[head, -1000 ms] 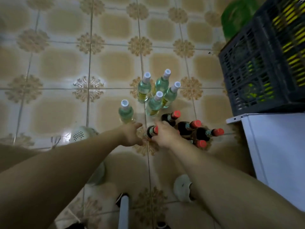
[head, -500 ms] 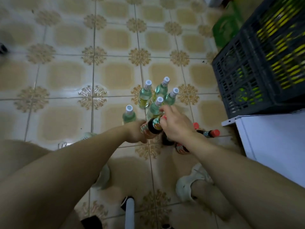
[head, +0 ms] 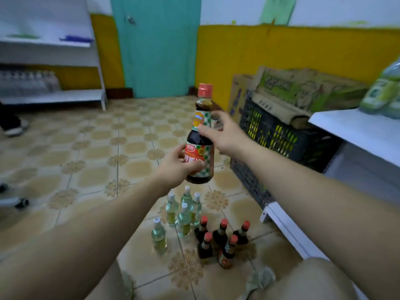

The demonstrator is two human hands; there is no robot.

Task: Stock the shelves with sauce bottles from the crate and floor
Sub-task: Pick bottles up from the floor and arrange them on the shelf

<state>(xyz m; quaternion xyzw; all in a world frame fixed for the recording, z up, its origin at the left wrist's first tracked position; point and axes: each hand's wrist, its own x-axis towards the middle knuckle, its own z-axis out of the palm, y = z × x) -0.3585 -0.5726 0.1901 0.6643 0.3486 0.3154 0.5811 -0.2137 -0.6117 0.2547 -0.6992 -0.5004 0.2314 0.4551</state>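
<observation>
The left hand is gripping a dark sauce bottle round its lower label, fingers curled over the front, and is holding it upright in the air, up and to the left of the dark plastic crate. The right hand is reaching in from the crate's side. Its thumb tip is touching the label at the bottle's shoulder, while its fingers are spreading loosely beside the neck, not closing round it. The two hands are meeting at the one bottle, the left low and the right higher up.

Five more red-capped sauce bottles are standing in a tight group on the tiled floor, near the crate's closest corner. Just left of them, five clear bottles with white caps are standing, one of them a little apart from the rest.

Flattened cardboard boxes are lying on top of the crate. A white shelf is standing against the crate's right side, with blurred green bottles on it. Far to the crate's left, past a teal door, white shelving is holding a pack of pale bottles.
</observation>
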